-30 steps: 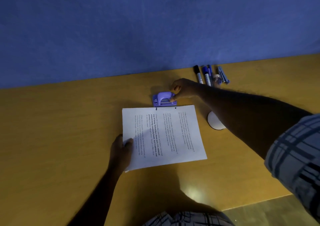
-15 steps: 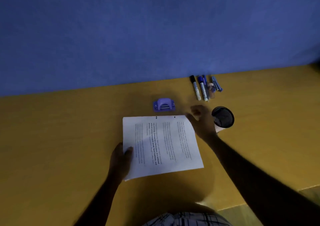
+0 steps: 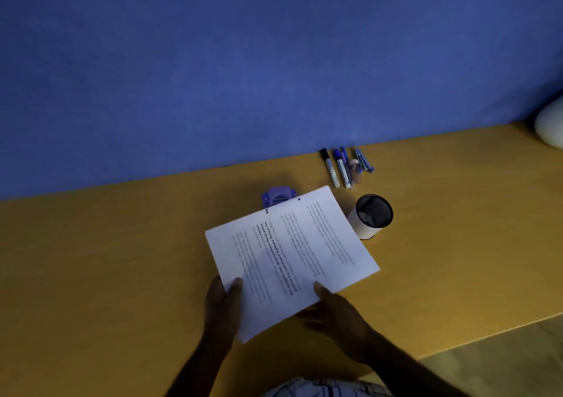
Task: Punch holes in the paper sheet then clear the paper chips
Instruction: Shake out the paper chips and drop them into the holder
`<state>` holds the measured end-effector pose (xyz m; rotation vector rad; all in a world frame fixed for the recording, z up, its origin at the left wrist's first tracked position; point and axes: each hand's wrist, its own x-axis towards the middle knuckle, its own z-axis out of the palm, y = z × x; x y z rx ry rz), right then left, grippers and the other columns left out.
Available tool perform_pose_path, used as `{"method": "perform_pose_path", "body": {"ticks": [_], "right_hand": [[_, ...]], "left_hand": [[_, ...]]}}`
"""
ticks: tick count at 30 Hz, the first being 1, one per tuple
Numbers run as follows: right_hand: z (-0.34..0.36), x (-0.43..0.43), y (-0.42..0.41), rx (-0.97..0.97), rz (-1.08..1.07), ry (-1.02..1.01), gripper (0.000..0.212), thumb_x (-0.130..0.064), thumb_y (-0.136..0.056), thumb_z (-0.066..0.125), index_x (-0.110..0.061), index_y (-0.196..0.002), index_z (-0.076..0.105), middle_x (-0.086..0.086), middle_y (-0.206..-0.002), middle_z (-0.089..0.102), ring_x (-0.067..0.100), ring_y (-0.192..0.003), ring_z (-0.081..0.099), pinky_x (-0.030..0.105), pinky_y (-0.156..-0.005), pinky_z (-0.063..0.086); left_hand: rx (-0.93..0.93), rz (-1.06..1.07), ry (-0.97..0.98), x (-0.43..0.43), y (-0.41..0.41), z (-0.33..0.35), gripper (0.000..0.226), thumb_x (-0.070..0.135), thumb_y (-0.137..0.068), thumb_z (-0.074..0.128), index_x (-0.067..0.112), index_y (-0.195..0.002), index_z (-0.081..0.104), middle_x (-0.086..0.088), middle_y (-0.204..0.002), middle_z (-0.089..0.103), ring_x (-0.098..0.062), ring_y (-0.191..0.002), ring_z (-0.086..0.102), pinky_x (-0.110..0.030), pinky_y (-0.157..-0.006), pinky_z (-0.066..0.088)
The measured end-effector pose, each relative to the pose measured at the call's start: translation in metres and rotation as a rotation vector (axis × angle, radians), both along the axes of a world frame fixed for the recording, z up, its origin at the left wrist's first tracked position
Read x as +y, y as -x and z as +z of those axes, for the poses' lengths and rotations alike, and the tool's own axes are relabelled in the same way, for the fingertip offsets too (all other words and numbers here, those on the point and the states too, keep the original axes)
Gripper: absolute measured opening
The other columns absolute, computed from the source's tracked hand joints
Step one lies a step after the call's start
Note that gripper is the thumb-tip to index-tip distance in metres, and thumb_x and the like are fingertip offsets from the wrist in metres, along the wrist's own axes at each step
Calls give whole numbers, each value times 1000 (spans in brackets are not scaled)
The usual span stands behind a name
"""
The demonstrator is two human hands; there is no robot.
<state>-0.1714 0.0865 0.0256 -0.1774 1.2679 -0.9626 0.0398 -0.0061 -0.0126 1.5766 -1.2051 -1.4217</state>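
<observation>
A white printed paper sheet (image 3: 292,256) is held tilted over the yellow table (image 3: 106,259), with punched holes showing along its far edge. My left hand (image 3: 224,302) grips its near left corner, thumb on top. My right hand (image 3: 335,311) grips its near edge from below, thumb on the page. The purple hole punch (image 3: 277,195) sits on the table behind the sheet, partly hidden by the sheet's far edge. No loose paper chips are visible.
A white cup with a dark inside (image 3: 372,215) stands just right of the sheet. Several markers and pens (image 3: 345,166) lie by the blue wall (image 3: 274,61). A pale rounded object (image 3: 551,122) is at the far right. The table's edge runs at lower right.
My right hand left the punch, crossed the sheet's right side and came to its near edge. Both hands now hold the sheet, lifted and turned clockwise. The cup came into view.
</observation>
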Motion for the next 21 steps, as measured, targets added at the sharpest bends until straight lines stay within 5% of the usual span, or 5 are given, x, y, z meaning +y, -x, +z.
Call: {"method": "perform_pose_path", "body": {"ticks": [3,9,13,17,21], "right_hand": [[9,-19,-5,-154,-220,224,43,-19,-92,62,-16,-135,55,11,-131,64,35,-120,61,52,-96,52],[19,-39,19,108,-185,293,45,-3,-83,70,-13,-126,63,14,-125,67,37,-110,65,57,-88,55],[26,-42,39,79,-125,347,49,-4,-80,69,-12,-128,61,17,-128,65,40,-115,62,59,-96,50],[32,-45,58,41,-20,354,51,4,-86,63,-9,-135,54,18,-131,62,41,-118,60,59,-100,48],[33,-49,70,-7,132,325,53,2,-84,65,-8,-135,54,19,-133,60,43,-120,58,57,-100,49]], "left_hand": [[168,4,-23,14,13,9,38,4,-98,50,6,-135,52,-10,-131,62,-26,-121,58,-49,-105,44],[320,-60,-54,23,17,17,38,0,-92,57,10,-128,58,5,-114,73,-14,-105,69,-25,-76,58],[394,-89,-63,5,-1,25,40,18,-83,67,23,-123,64,-2,-119,71,-19,-108,68,-33,-79,59],[414,-33,-162,-31,-21,35,35,22,-83,66,18,-118,66,-7,-117,71,-24,-108,67,-32,-77,58],[371,-212,-218,-56,-26,47,48,32,-83,64,15,-127,61,-5,-116,72,-21,-104,69,-34,-82,52]]}}
